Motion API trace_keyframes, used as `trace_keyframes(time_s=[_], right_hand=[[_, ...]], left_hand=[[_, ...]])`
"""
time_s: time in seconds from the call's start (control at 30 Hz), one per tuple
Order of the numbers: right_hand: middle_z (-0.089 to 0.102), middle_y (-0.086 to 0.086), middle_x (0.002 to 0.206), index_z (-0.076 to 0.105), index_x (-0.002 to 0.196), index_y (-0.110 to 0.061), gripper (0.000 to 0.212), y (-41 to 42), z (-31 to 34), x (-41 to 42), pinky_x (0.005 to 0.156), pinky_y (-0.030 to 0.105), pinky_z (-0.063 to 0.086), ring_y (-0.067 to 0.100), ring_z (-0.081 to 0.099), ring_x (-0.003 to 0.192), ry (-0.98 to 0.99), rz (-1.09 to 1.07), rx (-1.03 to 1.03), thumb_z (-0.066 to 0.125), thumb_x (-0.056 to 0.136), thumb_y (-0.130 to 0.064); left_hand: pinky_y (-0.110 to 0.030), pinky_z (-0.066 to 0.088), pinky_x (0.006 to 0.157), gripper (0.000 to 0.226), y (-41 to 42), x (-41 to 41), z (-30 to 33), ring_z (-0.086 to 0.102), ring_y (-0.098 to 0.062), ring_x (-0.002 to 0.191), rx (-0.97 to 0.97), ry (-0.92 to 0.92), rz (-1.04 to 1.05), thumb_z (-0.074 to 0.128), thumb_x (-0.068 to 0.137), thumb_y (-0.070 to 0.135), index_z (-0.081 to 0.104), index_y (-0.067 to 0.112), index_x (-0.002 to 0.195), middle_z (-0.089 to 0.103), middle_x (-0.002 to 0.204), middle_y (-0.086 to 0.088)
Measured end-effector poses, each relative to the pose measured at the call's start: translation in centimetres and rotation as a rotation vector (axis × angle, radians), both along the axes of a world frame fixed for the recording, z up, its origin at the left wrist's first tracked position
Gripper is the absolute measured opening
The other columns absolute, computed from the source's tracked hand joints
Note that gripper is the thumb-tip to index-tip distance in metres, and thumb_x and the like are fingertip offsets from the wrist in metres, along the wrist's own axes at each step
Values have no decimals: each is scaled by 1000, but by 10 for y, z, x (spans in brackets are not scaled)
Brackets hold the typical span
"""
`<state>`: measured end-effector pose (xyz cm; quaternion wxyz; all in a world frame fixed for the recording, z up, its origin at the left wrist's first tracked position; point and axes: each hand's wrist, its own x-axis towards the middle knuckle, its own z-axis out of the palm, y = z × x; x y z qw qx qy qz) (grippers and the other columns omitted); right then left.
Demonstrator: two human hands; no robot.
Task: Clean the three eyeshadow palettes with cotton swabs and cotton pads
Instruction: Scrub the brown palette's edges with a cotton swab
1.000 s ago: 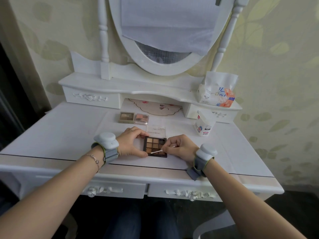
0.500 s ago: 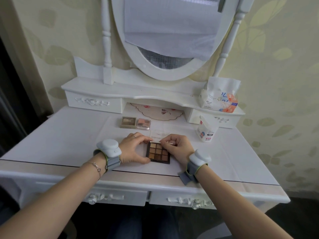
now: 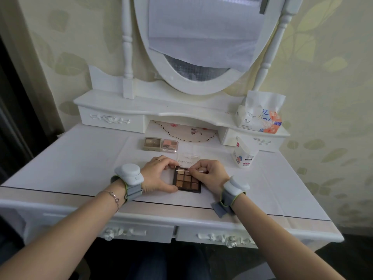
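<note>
head view: hands (image 3: 159, 174) gripping palette (image 3: 187, 181), swab (image 3: 189, 170)

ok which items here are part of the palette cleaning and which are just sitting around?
In use:
brown palette, steadied by left hand
cotton swab in right hand
beige palette
pink palette
swab box

Lying about:
tissue pack
mirror
doily

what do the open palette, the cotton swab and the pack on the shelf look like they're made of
Open palette: dark matte frame, likely plastic or card, holding powdery brown pans. Its clear lid, folded back, looks like glossy transparent plastic, since the printing and cloth show through. Cotton swab: thin white stick, paper or plastic, with fluffy cotton tips. Tissue pack: crinkled, shiny printed film, soft plastic by its look.
</note>
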<state>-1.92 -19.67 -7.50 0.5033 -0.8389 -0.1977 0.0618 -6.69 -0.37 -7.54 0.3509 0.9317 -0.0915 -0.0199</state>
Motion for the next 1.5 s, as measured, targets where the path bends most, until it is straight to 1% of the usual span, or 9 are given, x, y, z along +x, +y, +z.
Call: trace_keyframes(time_s=[0.2, 0.37, 0.5, 0.63, 0.87, 1.1, 1.23, 1.37, 1.5], right_hand=[[57, 12, 58, 61, 65, -29, 22, 4, -1, 2, 57, 25, 39, 14, 45, 57, -86, -42, -51, 65, 84, -18], [64, 31, 74, 64, 67, -26, 20, 4, -2, 0, 61, 29, 43, 17, 47, 61, -50, -2, -18, 64, 84, -15], [61, 18, 63, 64, 68, -26, 20, 2, -1, 0, 59, 25, 40, 16, 45, 60, -45, -4, -32, 65, 84, -15], [65, 20, 66, 64, 69, -28, 19, 4, -1, 0, 57, 25, 40, 14, 47, 58, -92, -18, -54, 65, 84, -16], [69, 20, 72, 64, 67, -30, 21, 4, -2, 0, 60, 33, 49, 16, 52, 61, -136, -6, -93, 64, 82, -16], [66, 27, 71, 65, 66, -26, 20, 2, -1, 0, 58, 26, 42, 15, 46, 59, -110, 17, -77, 65, 81, -13], [57, 12, 56, 64, 68, -27, 20, 1, 1, 0, 52, 20, 35, 11, 40, 53, -148, -38, -74, 65, 84, -15], [64, 28, 69, 64, 67, -26, 22, -1, 0, 0, 55, 21, 38, 15, 44, 57, -96, -14, -38, 65, 83, -12], [64, 27, 68, 67, 70, -21, 17, 1, 0, -2, 57, 21, 40, 14, 46, 59, -71, 9, -13, 65, 83, -11]], left_hand=[[-25, 36, 98, 97, 0, 1, 1, 40, -9, 107, 3, 13, 0, 54, 37, 66, 47, 26, 125, 45, 110, 10], [-24, 35, 97, 98, 0, 0, 1, 40, -9, 106, 10, 15, 1, 54, 37, 66, 47, 25, 125, 44, 109, 11], [-21, 34, 95, 99, -1, 0, 1, 39, -8, 106, 10, 13, -1, 53, 36, 66, 47, 24, 126, 45, 110, 10], [-21, 34, 95, 100, -1, -1, 2, 39, -9, 106, 10, 14, 3, 53, 35, 66, 47, 24, 126, 44, 109, 10], [-21, 34, 95, 100, -2, -1, 3, 40, -10, 108, 3, 22, 5, 53, 35, 65, 47, 24, 126, 44, 111, 9], [-22, 34, 96, 99, -1, 0, 1, 41, -11, 109, 7, 22, 6, 53, 35, 65, 47, 25, 125, 45, 113, 8], [-21, 34, 95, 99, -1, -1, 1, 40, -9, 108, 4, 18, 7, 53, 36, 65, 46, 25, 125, 46, 113, 9], [-23, 35, 96, 98, 0, 0, 1, 40, -9, 108, 8, 20, 1, 54, 36, 65, 46, 26, 126, 46, 113, 8], [-25, 35, 98, 99, 0, 0, 0, 40, -10, 107, 10, 15, 4, 54, 36, 66, 47, 25, 126, 46, 112, 9]])
